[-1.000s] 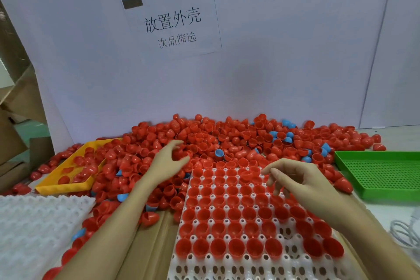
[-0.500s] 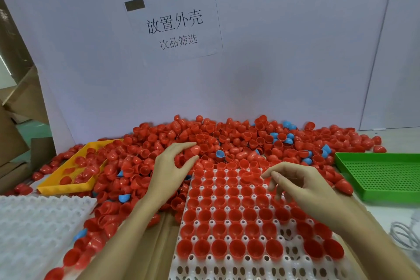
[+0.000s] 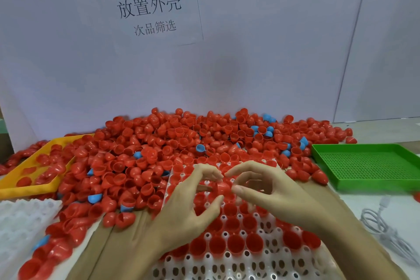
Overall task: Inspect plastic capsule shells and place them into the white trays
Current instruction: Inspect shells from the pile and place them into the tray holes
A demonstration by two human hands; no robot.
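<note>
A white tray (image 3: 227, 266) with round pockets lies in front of me, and many of its pockets hold red shells (image 3: 235, 242). Behind it spreads a big heap of loose red capsule shells (image 3: 172, 141) with a few blue shells (image 3: 200, 148) mixed in. My left hand (image 3: 188, 209) and my right hand (image 3: 270, 191) meet above the tray's far half. Between their fingertips sits one red capsule shell (image 3: 223, 188). My left forefinger and thumb pinch it from above and below. On its right side rests my right thumb, and the right forefinger curls over it.
A yellow tray (image 3: 27, 188) with some red shells sits at the left, partly buried by the heap. A green perforated tray (image 3: 368, 166) stands at the right. A second white tray (image 3: 20, 223) lies at the near left. A white cable (image 3: 384, 227) coils at the near right.
My left hand has left the heap and come right over the tray, bringing a red shell. My right hand has shifted slightly left to meet it. The view has tilted down.
</note>
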